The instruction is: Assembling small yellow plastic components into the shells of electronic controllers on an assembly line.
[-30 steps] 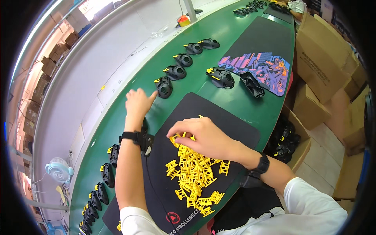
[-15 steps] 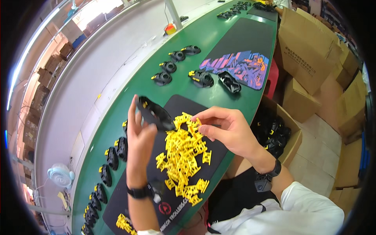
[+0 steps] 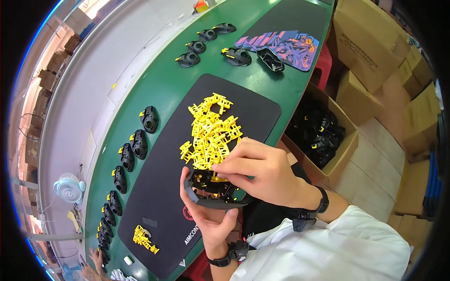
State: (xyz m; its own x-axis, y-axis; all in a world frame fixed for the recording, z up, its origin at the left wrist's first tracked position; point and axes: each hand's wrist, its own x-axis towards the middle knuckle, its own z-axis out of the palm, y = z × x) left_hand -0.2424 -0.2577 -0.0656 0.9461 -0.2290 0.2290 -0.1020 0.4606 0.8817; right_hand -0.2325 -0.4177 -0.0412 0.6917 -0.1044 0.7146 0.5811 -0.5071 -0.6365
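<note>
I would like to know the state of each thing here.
Left hand, holding black shell
Right hand, fingertips at black shell
Black shell, hollow side showing
Yellow clips, loose, in two heaps
Black mat, flat
Rightmost shell on table, overturned
Box, open, holding black parts
Fan, running or not unclear

A green table [image 3: 159, 93] stretched from the lower left to the upper right of the frame, curving along a white wall [image 3: 112, 56] on its left. Beyond that wall, brown cartons [image 3: 47, 79] stood stacked at the left edge, and bright light [image 3: 93, 7] came in at the upper left. A pale blue fan [image 3: 69, 187] stood at the lower left. Larger cardboard boxes [image 3: 370, 42] crowded the right, around pale floor tiles [image 3: 370, 150].
</note>
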